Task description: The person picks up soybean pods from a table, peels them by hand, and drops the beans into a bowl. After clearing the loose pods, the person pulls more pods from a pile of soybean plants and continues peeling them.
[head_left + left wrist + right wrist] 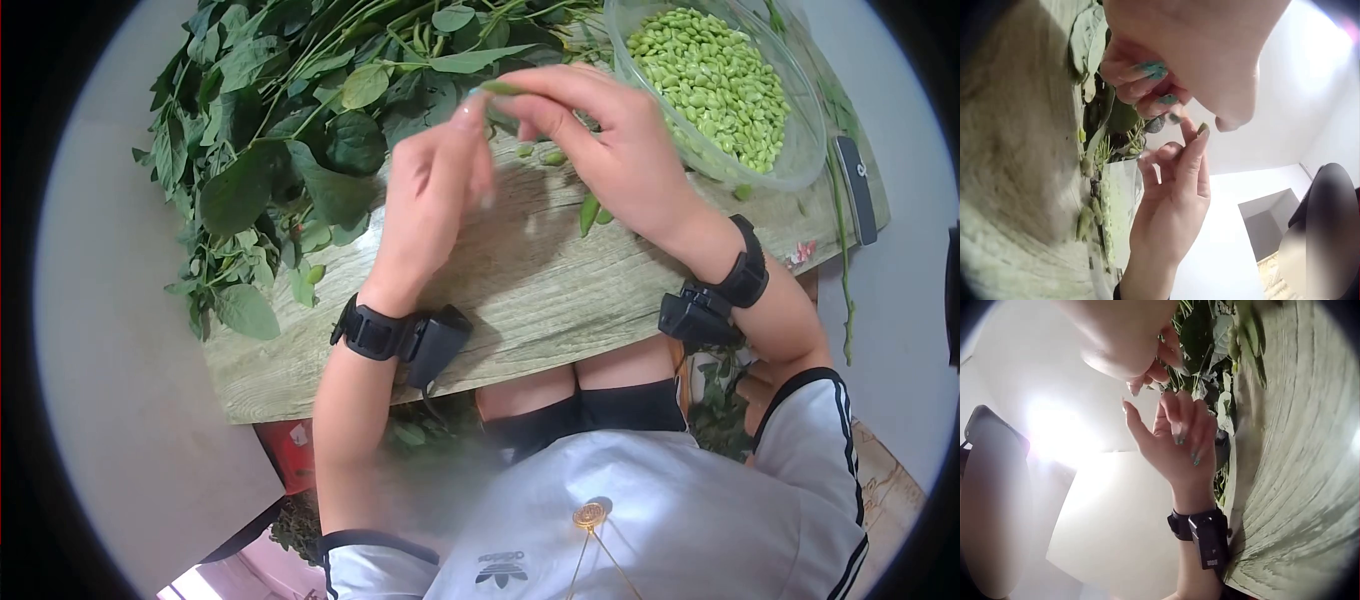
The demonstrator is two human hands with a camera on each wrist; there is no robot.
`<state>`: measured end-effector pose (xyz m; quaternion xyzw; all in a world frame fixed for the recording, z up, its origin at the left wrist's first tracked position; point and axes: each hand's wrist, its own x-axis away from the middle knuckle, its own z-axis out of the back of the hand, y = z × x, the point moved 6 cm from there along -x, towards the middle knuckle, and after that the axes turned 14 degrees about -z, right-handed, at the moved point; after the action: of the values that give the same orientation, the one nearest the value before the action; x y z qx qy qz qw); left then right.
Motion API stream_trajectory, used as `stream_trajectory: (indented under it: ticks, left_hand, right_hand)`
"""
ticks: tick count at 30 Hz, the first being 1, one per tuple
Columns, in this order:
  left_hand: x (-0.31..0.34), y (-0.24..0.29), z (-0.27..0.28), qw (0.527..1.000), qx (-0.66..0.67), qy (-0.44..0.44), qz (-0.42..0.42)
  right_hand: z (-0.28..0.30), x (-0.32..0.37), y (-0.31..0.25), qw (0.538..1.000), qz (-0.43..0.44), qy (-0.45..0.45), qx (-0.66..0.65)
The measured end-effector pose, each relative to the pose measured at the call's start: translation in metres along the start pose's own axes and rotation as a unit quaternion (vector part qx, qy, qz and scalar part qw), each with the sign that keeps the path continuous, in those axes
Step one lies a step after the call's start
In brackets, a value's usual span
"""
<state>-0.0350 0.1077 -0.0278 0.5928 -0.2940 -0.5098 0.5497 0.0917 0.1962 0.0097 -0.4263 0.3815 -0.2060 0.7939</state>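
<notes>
Hands [430, 190] [630, 145] meet at grn pod [505, 88] abv tbl [540, 310], nr bowl [804, 135] w/ beans [715, 85].

Can see only part of the heap of dark green leafy stalks [270, 110], cut off by the top edge of the head view. Lose a stretch of the round clear plastic bowl [815, 150] there too. Cannot follow the slim green pod [505, 88] under the fingertips of the bare right hand [630, 140]. Cannot judge contact between pod and bare left hand [430, 190], with blurred fingers. Cannot make out the pod in the right wrist view. Cannot identify the black object [953, 295], sliced by the head view's right edge.
</notes>
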Motion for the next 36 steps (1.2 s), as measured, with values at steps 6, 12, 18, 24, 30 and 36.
stream_trajectory:
  ticks: [6, 12, 18, 24, 30, 36]
  left_hand:
    - [0.002, 0.013, -0.006, 0.998, 0.054, -0.044, 0.003]
    - [0.01, -0.022, 0.009, 0.971, 0.23, 0.007, 0.059]
    - [0.008, -0.007, -0.003, 0.973, 0.219, -0.02, 0.063]
    - [0.015, 0.014, -0.005, 0.96, 0.247, -0.05, 0.12]
    - [0.006, -0.013, -0.009, 0.96, 0.254, -0.05, 0.103]
    - [0.005, -0.009, -0.009, 0.969, 0.228, -0.05, 0.08]
  right_hand:
    - [-0.008, 0.003, 0.003, 0.994, -0.043, -0.068, 0.071]
    - [-0.013, 0.003, -0.006, 0.983, 0.086, -0.099, 0.128]
    - [-0.009, 0.003, -0.017, 0.983, 0.081, -0.075, 0.144]
    - [-0.009, 0.0, -0.015, 0.992, -0.005, -0.079, 0.101]
    - [-0.006, -0.002, 0.002, 0.992, 0.064, -0.071, 0.086]
    - [-0.005, -0.001, 0.002, 0.991, 0.066, -0.074, 0.087]
